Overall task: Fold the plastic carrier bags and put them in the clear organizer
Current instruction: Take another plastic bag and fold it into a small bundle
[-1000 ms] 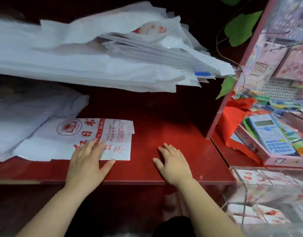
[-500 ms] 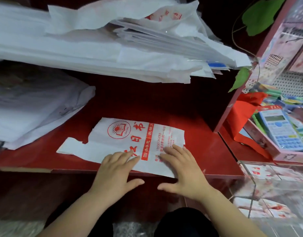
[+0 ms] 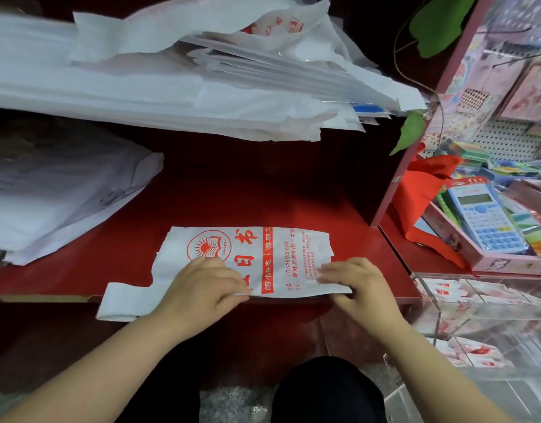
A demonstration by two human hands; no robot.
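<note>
Here, a smooth, glossy red worktop (image 3: 263,193) is seen, above which a thick, crinkled stack of white bags (image 3: 171,96) is piled. A clear, hard-walled organizer (image 3: 476,315) is set at the right. A thin, flat white carrier bag (image 3: 281,254), printed in red, is laid at the worktop's near edge, one handle overhanging. Its near edge is pinched by the left hand (image 3: 202,288) and the right hand (image 3: 360,285).

You face a glossy red shelf (image 3: 263,193), dark at its back. A pink-framed white pegboard rack (image 3: 501,141) stands at your right; speckled grey floor (image 3: 232,401) lies below.
</note>
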